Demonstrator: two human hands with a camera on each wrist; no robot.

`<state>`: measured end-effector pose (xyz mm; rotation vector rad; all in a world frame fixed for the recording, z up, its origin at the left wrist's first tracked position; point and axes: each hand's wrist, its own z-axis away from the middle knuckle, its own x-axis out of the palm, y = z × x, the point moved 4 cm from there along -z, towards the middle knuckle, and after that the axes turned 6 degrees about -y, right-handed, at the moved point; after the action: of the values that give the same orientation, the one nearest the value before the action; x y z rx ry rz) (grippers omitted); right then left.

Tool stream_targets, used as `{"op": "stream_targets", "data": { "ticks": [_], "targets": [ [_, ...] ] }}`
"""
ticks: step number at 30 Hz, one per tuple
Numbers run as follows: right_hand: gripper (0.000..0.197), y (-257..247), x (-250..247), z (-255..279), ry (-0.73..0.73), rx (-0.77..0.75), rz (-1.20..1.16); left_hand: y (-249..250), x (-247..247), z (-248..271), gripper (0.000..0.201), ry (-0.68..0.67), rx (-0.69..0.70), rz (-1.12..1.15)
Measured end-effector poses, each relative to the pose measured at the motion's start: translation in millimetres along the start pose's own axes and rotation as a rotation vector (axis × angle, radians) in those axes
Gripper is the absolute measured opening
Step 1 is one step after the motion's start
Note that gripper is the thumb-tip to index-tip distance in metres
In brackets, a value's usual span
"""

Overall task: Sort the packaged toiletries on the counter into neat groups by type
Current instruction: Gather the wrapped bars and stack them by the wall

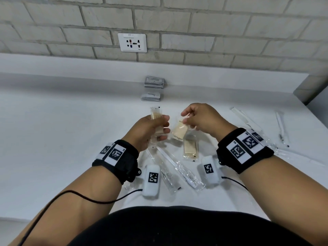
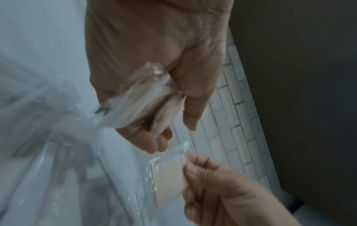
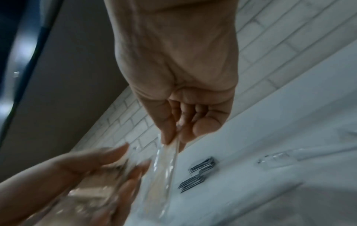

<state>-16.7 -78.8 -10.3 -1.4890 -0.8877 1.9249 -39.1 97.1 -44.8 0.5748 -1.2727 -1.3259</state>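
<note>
Fingers of the left hand (image 1: 150, 129) curled round a bunch of clear-wrapped beige packets (image 1: 156, 115); the right hand (image 1: 200, 118) pinched one clear beige packet (image 1: 180, 131) by its top edge at 3 o'clock of them. Another beige packet (image 1: 190, 148) lay on the white counter (image 1: 62, 139) at 6 o'clock.

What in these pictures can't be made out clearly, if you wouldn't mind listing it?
- Head view: print on the two sachet stacks is too small to read.
- Head view: the left hand covers its tan packets, so their count is unclear.
- Right wrist view: the right hand's packet is blurred.
</note>
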Motion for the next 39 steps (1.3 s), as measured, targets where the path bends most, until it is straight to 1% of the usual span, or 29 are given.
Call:
{"op": "stream_targets", "data": {
  "ticks": [2, 3, 5, 6, 7, 8, 9, 10, 11, 12, 13, 14, 15, 16, 17, 20, 22, 24, 25, 26, 28, 34, 35, 36, 37, 39],
  "targets": [
    [0.015, 15.7, -2.3, -2.4, -0.104, 0.124, -0.001, -3.7, -2.3, 2.1, 0.017, -0.046, -0.046, 0.154],
    [0.014, 22.8, -0.2, -2.7, -0.162, 0.171, 0.039, -5.3, -3.5, 3.2, 0.021, -0.075, -0.057, 0.23],
    [0.014, 36.0, 8.2, -3.1, -0.234, 0.221, 0.214, -9.5, -6.7, 4.6, 0.026, -0.103, -0.058, 0.308],
    [0.015, 40.3, 12.4, -3.9, -0.24, 0.214, 0.348, -11.0, -7.5, 5.3, 0.024, -0.108, -0.048, 0.309],
    [0.015, 42.4, 14.4, -5.0, -0.209, 0.187, 0.484, -13.0, -8.3, 6.1, 0.021, -0.103, -0.037, 0.286],
    [0.014, 39.1, 13.4, -5.7, -0.144, 0.139, 0.565, -14.2, -9.1, 7.2, 0.018, -0.085, -0.026, 0.244],
    [0.012, 32.7, 10.1, -5.1, -0.068, 0.084, 0.548, -15.3, -9.7, 8.1, 0.018, -0.055, -0.016, 0.195],
    [0.012, 24.2, 5.1, -3.8, -0.004, 0.034, 0.419, -15.2, -9.4, 9.1, 0.02, -0.033, 0.0, 0.155],
    [0.014, 15.1, 1.4, -2.6, 0.025, -0.004, 0.209, -15.2, -9.0, 9.8, 0.022, -0.018, 0.016, 0.127],
    [0.016, 4.7, 0.2, 0.1, 0.003, -0.028, -0.009, -15.1, -7.0, 9.6, 0.021, -0.015, 0.031, 0.111],
    [0.014, -5.1, 2.3, 3.2, -0.059, -0.032, -0.176, -14.4, -4.6, 9.3, 0.018, -0.016, 0.048, 0.106],
    [0.011, -12.6, 6.2, 5.5, -0.127, -0.034, -0.263, -13.6, -2.3, 8.7, 0.015, -0.013, 0.069, 0.106],
    [0.01, -17.9, 11.0, 7.7, -0.181, -0.038, -0.285, -12.5, -0.2, 8.3, 0.016, -0.006, 0.087, 0.108],
    [0.012, -21.0, 15.0, 9.0, -0.203, -0.041, -0.276, -11.0, 1.1, 7.6, 0.017, 0.006, 0.097, 0.101],
    [0.013, -20.4, 17.4, 8.7, -0.191, -0.036, -0.269, -10.0, 1.3, 7.3, 0.019, 0.016, 0.099, 0.097],
    [0.011, -13.9, 15.3, 5.2, -0.084, -0.022, -0.341, -6.7, 0.1, 6.9, 0.012, 0.029, 0.111, 0.085],
    [0.01, -12.4, 14.6, 6.0, -0.049, -0.022, -0.404, -4.7, -1.2, 7.0, 0.01, 0.053, 0.16, 0.061],
    [0.011, -12.3, 16.7, 7.8, -0.066, -0.02, -0.438, -4.2, -2.3, 7.1, 0.008, 0.084, 0.204, 0.05],
    [0.012, -12.7, 18.2, 9.2, -0.088, -0.014, -0.449, -4.2, -2.2, 7.5, 0.003, 0.097, 0.216, 0.051],
    [0.013, -12.7, 19.1, 10.7, -0.11, -0.006, -0.458, -4.2, -2.1, 7.9, 0.004, 0.108, 0.226, 0.045],
    [0.016, -11.7, 19.6, 13.0, -0.137, 0.009, -0.468, -5.2, -1.2, 7.8, 0.01, 0.104, 0.226, 0.036],
    [0.022, -14.5, 17.6, 16.4, -0.16, -0.028, -0.439, -3.9, 3.7, 10.4, 0.014, 0.056, 0.236, -0.003],
    [0.022, -15.4, 16.9, 16.4, -0.137, -0.05, -0.425, -4.1, 4.6, 10.3, 0.014, 0.047, 0.238, 0.005],
    [0.022, -16.7, 15.5, 16.5, -0.081, -0.091, -0.383, -4.0, 5.5, 9.9, 0.011, 0.039, 0.234, 0.022],
    [0.022, -18.1, 13.5, 16.7, 0.012, -0.151, -0.305, -3.3, 6.6, 10.2, 0.008, 0.033, 0.225, 0.05],
    [0.019, -22.7, 9.9, 20.3, 0.226, -0.322, -0.097, -3.1, 5.6, 9.5, 0.021, 0.04, 0.184, 0.084]
  ]
}}
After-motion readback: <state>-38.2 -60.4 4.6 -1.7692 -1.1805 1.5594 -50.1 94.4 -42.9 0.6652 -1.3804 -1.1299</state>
